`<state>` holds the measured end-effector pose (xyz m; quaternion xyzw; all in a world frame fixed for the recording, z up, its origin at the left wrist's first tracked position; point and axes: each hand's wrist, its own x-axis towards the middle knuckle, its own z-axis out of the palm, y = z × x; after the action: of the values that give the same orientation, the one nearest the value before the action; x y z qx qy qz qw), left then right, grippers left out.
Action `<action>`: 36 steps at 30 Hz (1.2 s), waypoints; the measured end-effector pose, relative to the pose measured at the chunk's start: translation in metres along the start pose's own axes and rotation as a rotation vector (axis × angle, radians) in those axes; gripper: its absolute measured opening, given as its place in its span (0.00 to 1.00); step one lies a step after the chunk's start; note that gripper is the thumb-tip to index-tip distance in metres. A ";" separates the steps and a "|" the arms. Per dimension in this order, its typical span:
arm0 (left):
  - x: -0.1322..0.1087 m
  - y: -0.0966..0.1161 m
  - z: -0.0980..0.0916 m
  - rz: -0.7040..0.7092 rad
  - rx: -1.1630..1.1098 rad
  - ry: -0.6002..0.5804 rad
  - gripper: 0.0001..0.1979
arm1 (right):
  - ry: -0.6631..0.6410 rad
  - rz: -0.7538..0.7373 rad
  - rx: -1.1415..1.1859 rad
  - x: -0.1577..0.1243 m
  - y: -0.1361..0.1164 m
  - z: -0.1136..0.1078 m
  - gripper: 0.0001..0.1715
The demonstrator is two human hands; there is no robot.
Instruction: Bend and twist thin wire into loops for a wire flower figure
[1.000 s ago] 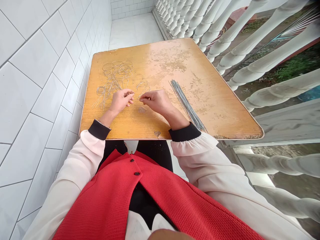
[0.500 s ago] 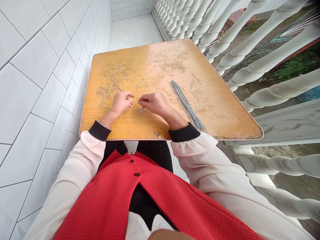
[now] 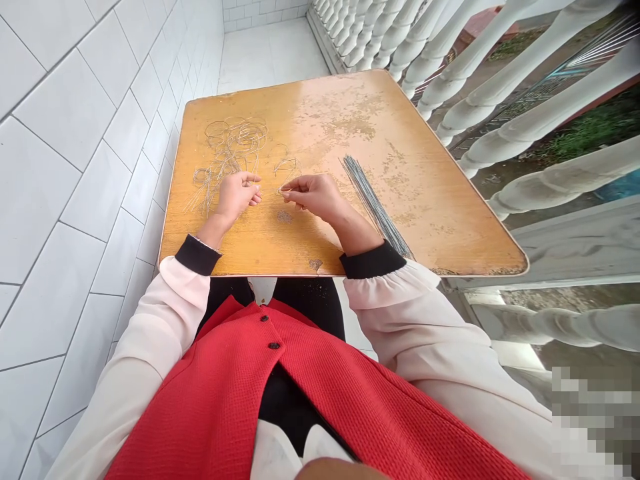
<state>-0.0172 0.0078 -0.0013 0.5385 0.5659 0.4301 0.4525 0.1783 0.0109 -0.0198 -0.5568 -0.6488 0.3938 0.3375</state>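
My right hand (image 3: 317,197) is over the near middle of the table, thumb and forefinger pinched on the end of a thin wire (image 3: 286,167) that bends into a loose loop beyond the fingertips. Left of it is my left hand (image 3: 239,197), its fingers loosely curved and apart, with nothing visible in them. A gap separates the two hands. Just beyond my left hand lies a tangle of thin bent wires (image 3: 235,140), some curled into rings, with straight ends spreading to the left. To the right of my right hand rests a bundle of straight grey wires (image 3: 375,203).
The wooden table (image 3: 430,193) has a worn, peeling top and rounded corners. A white tiled wall (image 3: 85,167) runs close along the left. White balusters (image 3: 470,110) line the right side, and a pale tiled floor (image 3: 273,57) stretches beyond the table.
Both hands have shifted slightly away from me, and my left hand has drawn a little to the left, widening the gap. My right fingers now pinch the wire's end more visibly.
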 end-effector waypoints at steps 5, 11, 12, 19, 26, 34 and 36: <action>0.004 -0.006 0.003 0.018 0.007 0.002 0.08 | 0.052 -0.018 0.004 -0.001 -0.007 0.003 0.08; 0.000 -0.003 0.004 0.008 0.080 -0.007 0.07 | 0.131 -0.060 -0.057 -0.006 -0.012 0.005 0.09; -0.001 -0.002 0.004 0.009 0.082 -0.007 0.07 | 0.132 -0.066 -0.062 -0.006 -0.012 0.006 0.10; -0.001 -0.003 0.004 0.014 0.049 0.013 0.08 | 0.209 0.010 0.089 0.003 -0.003 -0.002 0.08; 0.003 -0.010 0.008 0.033 0.033 -0.031 0.07 | 0.320 0.009 0.298 0.008 0.005 -0.015 0.09; 0.001 -0.002 0.002 0.038 0.008 0.016 0.08 | 0.641 -0.131 0.502 0.016 0.011 -0.030 0.10; 0.002 -0.004 0.002 0.036 0.011 0.008 0.08 | 0.727 -0.151 0.511 0.017 0.013 -0.037 0.10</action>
<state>-0.0161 0.0099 -0.0059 0.5493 0.5603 0.4374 0.4393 0.2145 0.0341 -0.0144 -0.5086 -0.4089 0.2945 0.6981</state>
